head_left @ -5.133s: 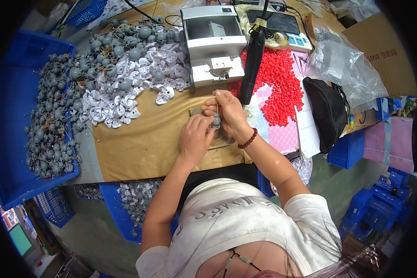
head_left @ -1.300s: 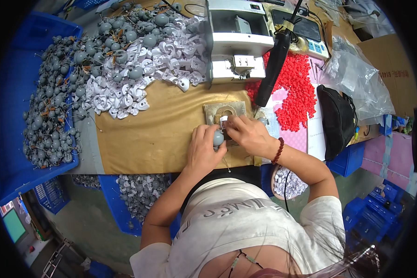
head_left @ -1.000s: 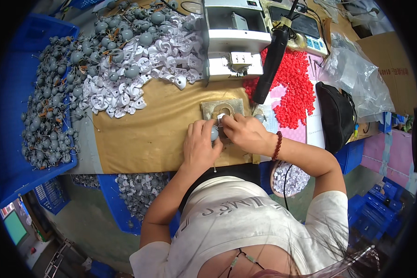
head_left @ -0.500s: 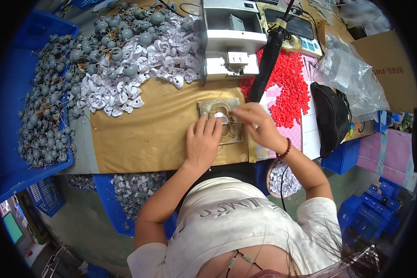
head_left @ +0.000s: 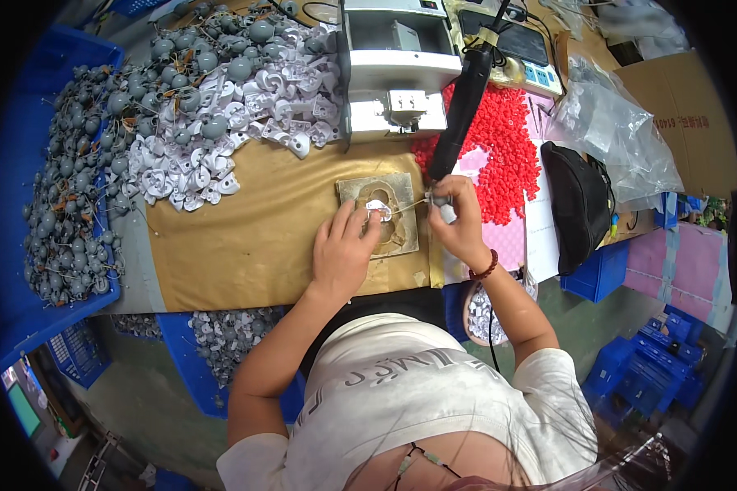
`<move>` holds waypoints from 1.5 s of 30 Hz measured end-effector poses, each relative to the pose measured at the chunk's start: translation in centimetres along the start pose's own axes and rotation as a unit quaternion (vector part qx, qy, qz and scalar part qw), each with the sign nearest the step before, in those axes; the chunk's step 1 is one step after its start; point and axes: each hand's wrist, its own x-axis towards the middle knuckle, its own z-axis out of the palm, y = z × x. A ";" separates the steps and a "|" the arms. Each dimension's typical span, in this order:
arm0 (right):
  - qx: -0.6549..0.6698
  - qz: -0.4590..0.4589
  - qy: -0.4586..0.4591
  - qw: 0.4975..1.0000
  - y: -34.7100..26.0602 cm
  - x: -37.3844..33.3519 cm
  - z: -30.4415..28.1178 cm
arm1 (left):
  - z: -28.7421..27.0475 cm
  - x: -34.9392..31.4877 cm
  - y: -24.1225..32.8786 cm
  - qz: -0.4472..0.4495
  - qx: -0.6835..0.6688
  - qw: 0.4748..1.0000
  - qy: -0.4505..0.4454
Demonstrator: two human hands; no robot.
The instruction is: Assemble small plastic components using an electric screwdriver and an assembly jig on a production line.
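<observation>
A small white plastic part (head_left: 378, 210) sits in the recess of a square metal fixture (head_left: 401, 240) on the tan mat. My left hand (head_left: 341, 252) reaches over the fixture's left edge, its fingertips holding the part at its near side. A thin pale cord runs rightward from the part to my right hand (head_left: 460, 225). That hand is closed in a pinch on what looks like a small grey ball (head_left: 441, 200), mostly hidden by the fingers. Just above it, the lower end of a black electric screwdriver (head_left: 467, 114) hangs at a slant.
Heaped white parts (head_left: 299, 94) and grey balls with wires (head_left: 65, 204) fill the left, partly in a blue bin (head_left: 37, 319). Small red pieces (head_left: 504, 155) lie to the right, beside a black pouch (head_left: 577, 209). A metal box (head_left: 397, 69) stands behind the fixture.
My right hand has drawn back from the fixture, with the cord now stretched to its pinched fingers. My left hand stays at the white part. The whole view has shifted slightly.
</observation>
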 end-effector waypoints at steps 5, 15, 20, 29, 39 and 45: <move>0.480 0.172 -0.020 0.860 -2.3 2.4 1.6 | 0.2 -0.1 -0.3 0.003 -0.004 1.000 -0.009; 0.143 0.203 -0.264 0.932 -4.5 5.6 0.9 | -0.7 0.6 -0.4 0.010 -0.040 0.999 -0.003; -0.032 0.102 -0.229 0.968 -5.3 5.4 1.3 | 0.2 1.1 -0.4 -0.006 -0.055 0.998 0.041; -0.091 -0.017 -0.109 0.990 -3.4 3.7 3.1 | -0.2 2.1 -0.2 -0.042 -0.101 0.992 0.056; -0.061 -0.033 -0.076 0.995 -1.6 2.2 4.1 | 0.3 1.6 -0.2 -0.032 -0.122 0.989 0.074; -0.014 0.148 -0.152 0.977 -4.1 4.1 2.9 | -0.8 2.9 0.6 -0.104 -0.152 0.982 0.048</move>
